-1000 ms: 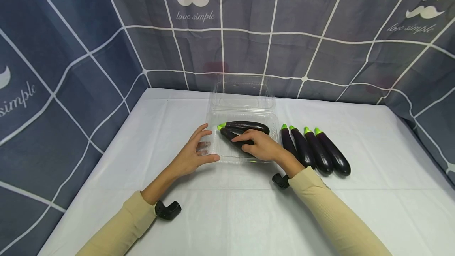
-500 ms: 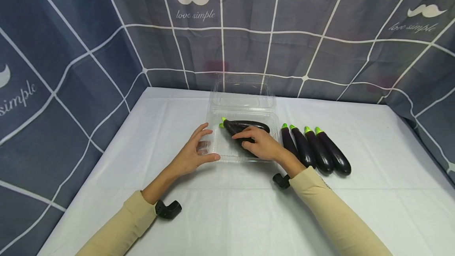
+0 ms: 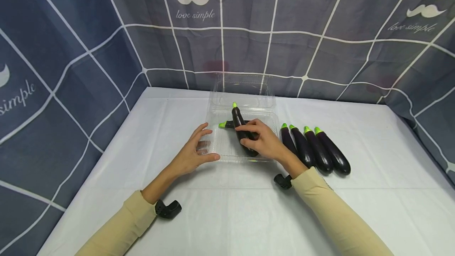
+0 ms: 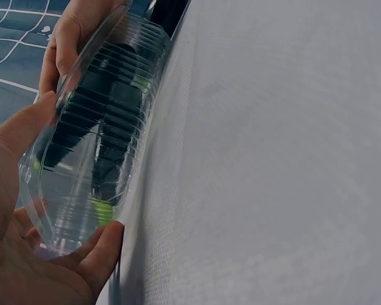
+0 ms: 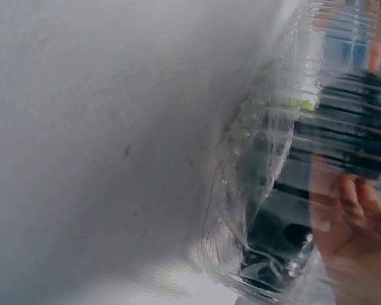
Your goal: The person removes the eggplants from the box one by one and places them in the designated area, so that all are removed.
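Observation:
My right hand [image 3: 261, 139] grips a dark eggplant [image 3: 238, 117] by its middle, thumb on the near side. This eggplant's green stem points toward the back, its body tilted over a second eggplant [image 3: 230, 124]. The second one lies crosswise in the clear plastic clamshell container [image 3: 227, 151], stem to the left, partly hidden by the first and by my right hand. My left hand [image 3: 190, 155] holds the container's left end between thumb and fingers. In the left wrist view, thumb and fingertips touch the ribbed container wall [image 4: 82, 184].
The container's clear lid [image 3: 243, 100] stands open at the back. Several more eggplants [image 3: 334, 153] lie side by side right of the container, stems to the back. A white cloth [image 3: 227, 216] covers the table, and a grey checked curtain [image 3: 249, 54] rises behind it.
The eggplant in my right hand has turned from slanting left to nearly pointing backward, its stem swinging up and right across the other eggplant. My left hand has stayed put.

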`<control>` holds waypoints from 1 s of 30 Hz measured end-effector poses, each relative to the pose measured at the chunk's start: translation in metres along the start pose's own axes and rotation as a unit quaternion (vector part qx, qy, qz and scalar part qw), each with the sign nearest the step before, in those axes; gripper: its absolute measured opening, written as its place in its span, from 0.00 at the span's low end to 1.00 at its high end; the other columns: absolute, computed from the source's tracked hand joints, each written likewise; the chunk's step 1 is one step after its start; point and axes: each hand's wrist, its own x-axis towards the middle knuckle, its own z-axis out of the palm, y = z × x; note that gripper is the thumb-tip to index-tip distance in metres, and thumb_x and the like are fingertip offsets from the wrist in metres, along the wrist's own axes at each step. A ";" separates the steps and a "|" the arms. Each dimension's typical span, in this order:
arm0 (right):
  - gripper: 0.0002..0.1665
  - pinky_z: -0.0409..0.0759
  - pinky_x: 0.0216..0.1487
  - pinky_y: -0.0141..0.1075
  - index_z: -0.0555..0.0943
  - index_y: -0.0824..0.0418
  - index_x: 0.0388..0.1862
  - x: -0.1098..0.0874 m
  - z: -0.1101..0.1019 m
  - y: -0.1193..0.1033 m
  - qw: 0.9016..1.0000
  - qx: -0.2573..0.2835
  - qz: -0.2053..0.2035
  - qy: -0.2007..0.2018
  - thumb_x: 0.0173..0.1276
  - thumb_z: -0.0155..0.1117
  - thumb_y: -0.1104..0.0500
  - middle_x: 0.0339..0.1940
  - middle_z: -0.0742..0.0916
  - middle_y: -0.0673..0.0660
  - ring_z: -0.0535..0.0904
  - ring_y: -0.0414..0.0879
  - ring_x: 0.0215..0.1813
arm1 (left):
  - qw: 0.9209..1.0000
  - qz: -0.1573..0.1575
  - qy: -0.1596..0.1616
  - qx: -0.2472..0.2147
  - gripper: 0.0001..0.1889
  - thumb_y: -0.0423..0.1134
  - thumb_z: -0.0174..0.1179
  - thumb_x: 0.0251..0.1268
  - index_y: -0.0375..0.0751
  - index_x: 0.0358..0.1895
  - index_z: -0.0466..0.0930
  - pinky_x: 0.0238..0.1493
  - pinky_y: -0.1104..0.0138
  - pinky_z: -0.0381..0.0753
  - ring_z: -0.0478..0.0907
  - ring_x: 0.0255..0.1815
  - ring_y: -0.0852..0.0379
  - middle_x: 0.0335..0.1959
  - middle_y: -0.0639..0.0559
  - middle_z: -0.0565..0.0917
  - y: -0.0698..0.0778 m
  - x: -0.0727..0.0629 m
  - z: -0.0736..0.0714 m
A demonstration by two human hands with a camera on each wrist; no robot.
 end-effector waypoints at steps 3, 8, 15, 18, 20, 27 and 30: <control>0.23 0.75 0.49 0.47 0.82 0.60 0.60 -0.001 -0.002 -0.001 1.000 0.012 0.012 0.011 0.66 0.69 0.62 0.53 0.77 0.60 0.74 0.54 0.51 | 1.000 -0.001 0.000 0.003 0.46 0.44 0.75 0.55 0.37 0.74 0.59 0.64 0.49 0.70 0.64 0.69 0.39 0.80 0.56 0.45 -0.001 0.001 0.000; 0.23 0.75 0.49 0.47 0.81 0.60 0.61 -0.001 -0.004 -0.001 0.999 0.023 0.026 0.025 0.67 0.67 0.62 0.53 0.76 0.59 0.73 0.53 0.53 | 1.000 -0.003 0.001 0.004 0.46 0.44 0.75 0.55 0.37 0.74 0.59 0.64 0.49 0.70 0.64 0.69 0.39 0.80 0.55 0.45 -0.001 0.001 0.001; 0.23 0.75 0.50 0.46 0.81 0.59 0.62 -0.001 -0.006 -0.002 0.998 0.042 0.039 0.036 0.68 0.67 0.62 0.56 0.78 0.57 0.73 0.52 0.54 | 1.000 -0.003 0.003 0.003 0.46 0.43 0.75 0.55 0.37 0.74 0.59 0.64 0.48 0.70 0.64 0.69 0.39 0.80 0.55 0.45 -0.002 0.001 0.001; 0.23 0.76 0.53 0.49 0.80 0.59 0.62 0.000 -0.007 -0.002 0.997 0.048 0.043 0.038 0.69 0.66 0.61 0.60 0.79 0.57 0.74 0.53 0.57 | 1.000 -0.003 0.003 0.005 0.46 0.43 0.75 0.55 0.37 0.74 0.59 0.64 0.49 0.70 0.64 0.69 0.40 0.80 0.56 0.45 -0.002 0.001 0.001; 0.23 0.74 0.57 0.51 0.80 0.59 0.63 0.000 -0.008 -0.003 0.997 0.058 0.045 0.040 0.69 0.66 0.60 0.62 0.78 0.57 0.74 0.54 0.60 | 1.000 -0.003 0.003 0.005 0.46 0.43 0.75 0.55 0.37 0.74 0.59 0.64 0.49 0.70 0.64 0.69 0.40 0.80 0.56 0.45 -0.002 0.001 0.001; 0.24 0.70 0.62 0.54 0.79 0.56 0.64 -0.001 -0.013 -0.011 0.995 0.071 0.059 0.042 0.69 0.66 0.57 0.63 0.77 0.56 0.71 0.55 0.63 | 1.000 -0.003 0.005 0.003 0.47 0.43 0.76 0.54 0.38 0.75 0.58 0.64 0.49 0.71 0.65 0.69 0.40 0.80 0.55 0.46 -0.001 0.001 0.001; 0.24 0.70 0.62 0.54 0.79 0.55 0.64 -0.003 -0.014 -0.015 0.995 0.069 0.063 0.039 0.69 0.66 0.55 0.63 0.77 0.55 0.71 0.55 0.63 | 1.000 -0.003 0.004 0.002 0.48 0.43 0.75 0.55 0.40 0.76 0.56 0.64 0.49 0.70 0.64 0.69 0.39 0.79 0.54 0.47 -0.001 0.001 0.001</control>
